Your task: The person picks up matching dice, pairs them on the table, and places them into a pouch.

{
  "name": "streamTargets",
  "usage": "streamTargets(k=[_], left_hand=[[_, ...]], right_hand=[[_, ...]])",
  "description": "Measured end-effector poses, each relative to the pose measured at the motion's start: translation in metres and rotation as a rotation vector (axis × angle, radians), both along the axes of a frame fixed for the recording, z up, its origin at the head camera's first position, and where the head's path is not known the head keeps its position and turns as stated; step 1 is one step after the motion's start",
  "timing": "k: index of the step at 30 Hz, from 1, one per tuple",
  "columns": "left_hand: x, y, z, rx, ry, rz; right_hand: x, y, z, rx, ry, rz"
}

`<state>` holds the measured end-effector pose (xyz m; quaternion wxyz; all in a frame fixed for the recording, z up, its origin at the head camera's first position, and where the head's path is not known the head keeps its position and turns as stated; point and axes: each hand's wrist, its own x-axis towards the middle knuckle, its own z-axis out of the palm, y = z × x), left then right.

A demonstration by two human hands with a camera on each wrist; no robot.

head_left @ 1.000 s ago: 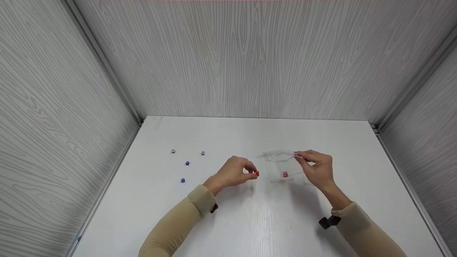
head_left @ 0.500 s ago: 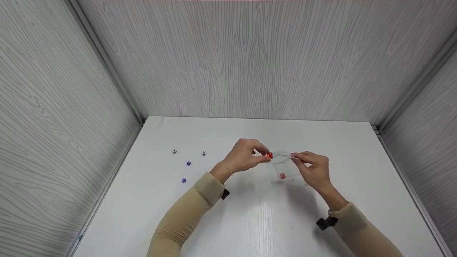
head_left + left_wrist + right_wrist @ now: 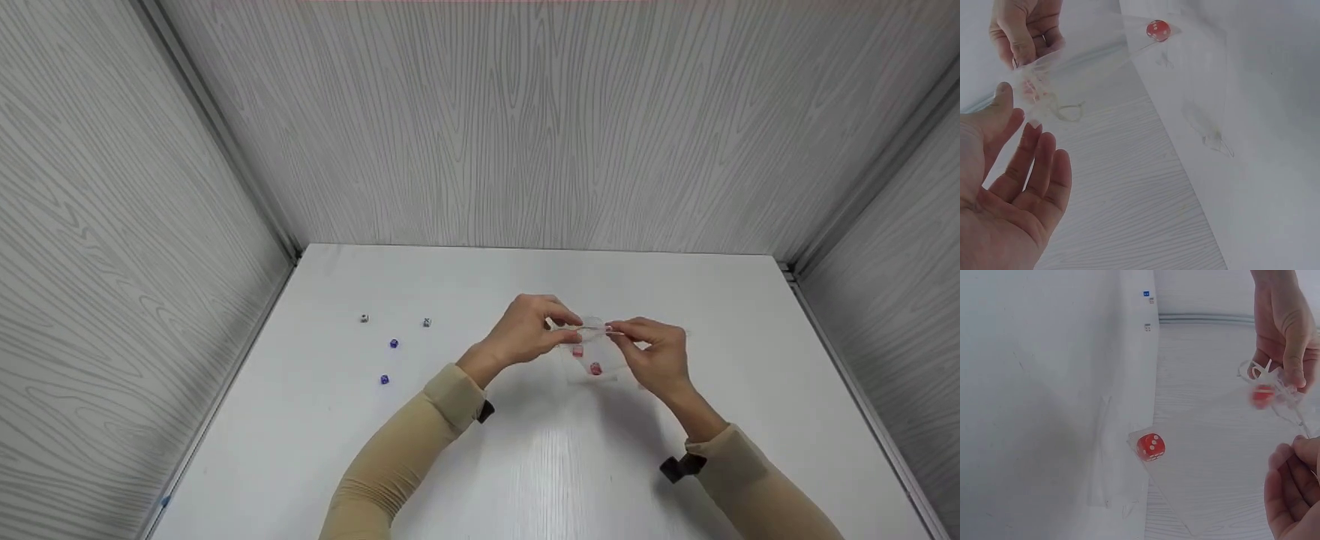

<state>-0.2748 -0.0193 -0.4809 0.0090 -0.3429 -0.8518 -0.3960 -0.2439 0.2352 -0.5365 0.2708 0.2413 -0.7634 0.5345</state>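
A sheer drawstring bag [image 3: 1196,467] hangs between the two hands, its body sloping down over the table. My right hand [image 3: 660,356] pinches the rim of its mouth between thumb and forefinger. At the opposite side of the mouth is my left hand [image 3: 521,330], thumb and forefinger parted, with no die between them. Just below those fingers a red die [image 3: 1262,396] appears blurred inside the bag. Another red die [image 3: 595,368] with white pips sits in the bag's bottom corner, also seen through the fabric in both wrist views.
On the left of the white table [image 3: 315,450] lie two white dice, one farther left [image 3: 364,318] and one nearer the bag [image 3: 427,322]. Two blue dice, an upper one [image 3: 394,343] and a lower one [image 3: 385,379], are close by. Wood-grain panels [image 3: 480,135] enclose the back and sides.
My left hand has moved right to the bag's mouth and let go of the red die, which is now inside the bag. My right hand keeps its pinch, shifting slightly left.
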Motion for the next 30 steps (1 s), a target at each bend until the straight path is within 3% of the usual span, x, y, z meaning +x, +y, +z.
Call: streamTargets(k=[5, 12, 15, 20, 25, 30], left_hand=[[0.002, -0.001, -0.004, 0.010, -0.050, 0.022], [0.005, -0.006, -0.015, -0.088, -0.137, 0.039], [0.005, -0.005, -0.020, -0.078, -0.124, 0.036], [0.007, -0.004, -0.024, 0.019, -0.085, 0.044], [0.007, -0.006, -0.020, 0.071, -0.032, 0.058], [0.005, -0.013, -0.013, 0.047, -0.041, 0.095]], right_hand=[[0.000, 0.000, 0.000, 0.006, 0.007, -0.007], [0.000, 0.000, 0.002, -0.005, -0.012, -0.037], [0.000, -0.002, 0.004, -0.033, -0.042, -0.028], [0.001, -0.004, 0.003, -0.059, -0.085, -0.011], [0.002, -0.003, 0.004, -0.091, -0.154, 0.047], [0.002, 0.006, 0.004, -0.019, -0.223, 0.144]])
